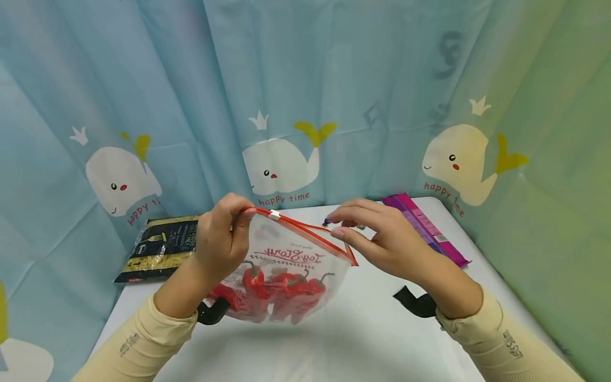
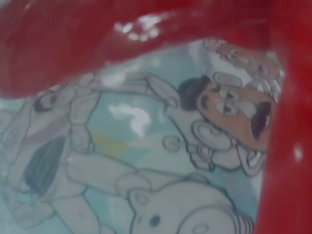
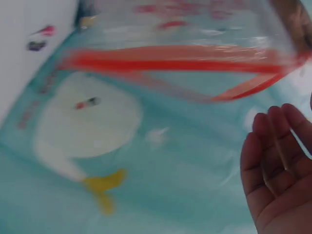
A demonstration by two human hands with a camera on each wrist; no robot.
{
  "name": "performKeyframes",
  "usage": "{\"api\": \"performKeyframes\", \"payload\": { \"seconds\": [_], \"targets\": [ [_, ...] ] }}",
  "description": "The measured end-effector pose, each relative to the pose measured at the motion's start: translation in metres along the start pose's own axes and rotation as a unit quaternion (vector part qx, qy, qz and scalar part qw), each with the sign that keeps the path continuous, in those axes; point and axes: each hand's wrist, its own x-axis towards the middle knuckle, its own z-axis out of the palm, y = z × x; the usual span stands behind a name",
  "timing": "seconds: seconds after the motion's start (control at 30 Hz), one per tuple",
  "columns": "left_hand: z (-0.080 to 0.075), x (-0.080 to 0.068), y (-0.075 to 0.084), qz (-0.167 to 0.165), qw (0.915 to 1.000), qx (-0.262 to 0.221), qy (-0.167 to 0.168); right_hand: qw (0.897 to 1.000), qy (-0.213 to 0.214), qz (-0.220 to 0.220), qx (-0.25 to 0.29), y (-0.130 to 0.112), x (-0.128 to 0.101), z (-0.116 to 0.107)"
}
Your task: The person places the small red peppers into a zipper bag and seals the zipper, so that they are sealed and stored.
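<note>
Your left hand pinches red zip edge of clear plastic zip bag holding red chili peppers, raised above white table. Your right hand relaxed, fingers apart, just beside bag's open mouth, gripping nothing.

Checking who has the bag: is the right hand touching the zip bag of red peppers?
Apart. In the right wrist view the right hand lies open, with background showing between its fingers and the zip bag.

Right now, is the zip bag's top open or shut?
Partly open. The zip bag's two red edge strips spread apart on the right-hand side; they meet near the white slider beside the left hand.
</note>
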Motion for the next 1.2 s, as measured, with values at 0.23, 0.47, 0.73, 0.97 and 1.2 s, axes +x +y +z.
{"api": "performKeyframes", "payload": {
  "seconds": [0.23,0.47,0.73,0.97,1.2],
  "targets": [
    [0.005,0.005,0.016,0.069,0.9976,-0.001,0.009,0.996,-0.025,-0.086,-0.026,-0.036,0.052,0.016],
    [0.005,0.005,0.024,0.091,0.9954,0.011,0.026,0.989,-0.017,-0.136,-0.058,-0.045,0.057,0.029],
    [0.002,0.006,0.029,0.105,0.9915,0.055,0.053,0.984,0.019,-0.162,-0.074,-0.045,0.050,0.033],
    [-0.010,0.006,0.024,0.021,0.9851,0.094,0.143,0.984,0.021,-0.138,-0.109,-0.037,0.035,0.026],
    [-0.023,0.002,0.015,-0.014,0.9777,0.123,0.170,0.985,-0.004,-0.135,-0.109,-0.025,0.019,0.019]
  ]
}}
